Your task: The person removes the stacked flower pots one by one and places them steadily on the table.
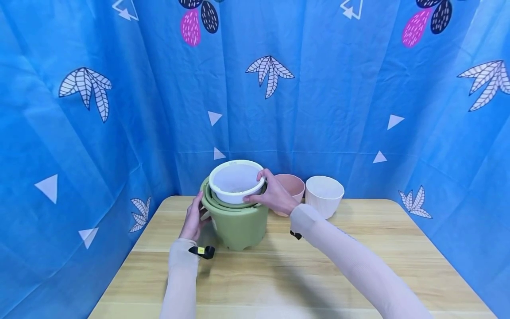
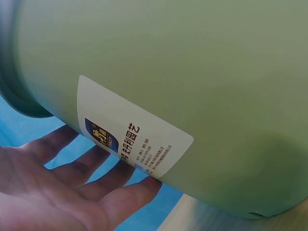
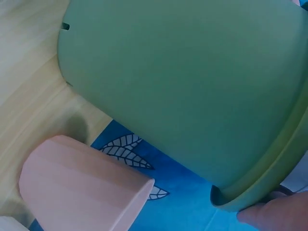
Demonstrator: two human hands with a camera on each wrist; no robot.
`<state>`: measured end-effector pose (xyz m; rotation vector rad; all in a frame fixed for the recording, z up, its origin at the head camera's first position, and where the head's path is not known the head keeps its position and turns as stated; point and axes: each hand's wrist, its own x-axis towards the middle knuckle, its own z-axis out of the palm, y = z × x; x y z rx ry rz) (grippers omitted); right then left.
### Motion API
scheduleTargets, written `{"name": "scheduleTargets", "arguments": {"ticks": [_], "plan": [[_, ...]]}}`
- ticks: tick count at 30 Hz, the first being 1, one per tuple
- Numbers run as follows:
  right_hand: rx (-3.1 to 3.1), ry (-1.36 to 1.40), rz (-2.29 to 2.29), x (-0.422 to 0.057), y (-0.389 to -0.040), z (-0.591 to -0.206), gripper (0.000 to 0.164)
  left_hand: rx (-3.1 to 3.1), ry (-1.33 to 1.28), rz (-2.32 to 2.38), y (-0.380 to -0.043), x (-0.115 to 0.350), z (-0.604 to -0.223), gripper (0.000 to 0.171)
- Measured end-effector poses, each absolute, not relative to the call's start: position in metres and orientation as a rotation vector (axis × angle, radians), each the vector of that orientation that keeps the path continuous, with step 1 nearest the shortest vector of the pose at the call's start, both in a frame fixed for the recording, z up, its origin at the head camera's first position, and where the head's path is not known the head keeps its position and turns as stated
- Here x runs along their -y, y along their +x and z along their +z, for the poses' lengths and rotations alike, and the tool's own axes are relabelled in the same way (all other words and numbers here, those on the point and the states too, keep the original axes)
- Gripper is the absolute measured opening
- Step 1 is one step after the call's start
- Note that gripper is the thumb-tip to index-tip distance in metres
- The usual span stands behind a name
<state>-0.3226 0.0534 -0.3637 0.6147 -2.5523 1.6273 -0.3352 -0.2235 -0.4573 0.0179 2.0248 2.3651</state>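
Note:
A large green flowerpot stands at the back left of the table, with a white label on its side. Inside its mouth sits a second green rim, and a white flowerpot is nested in that, its upper part above the green rims. My right hand pinches the right side of the white pot's rim, thumb in front and fingers farther back. Against the left side of the large green pot rests my left hand, fingers extended and fingertips touching near the label.
Just right of the green pot stands a pink flowerpot, partly behind my right hand. Beside it is a cream-white flowerpot. Blue patterned cloth hangs around the wooden table.

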Motion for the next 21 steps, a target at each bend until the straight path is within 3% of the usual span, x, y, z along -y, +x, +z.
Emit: {"name": "scheduleTargets", "arguments": {"ticks": [21], "plan": [[2.362,0.725,1.749,-0.048,-0.323,-0.352,0.069,-2.029,0.064,2.347,-0.336,0.226,-0.458,0.073]]}}
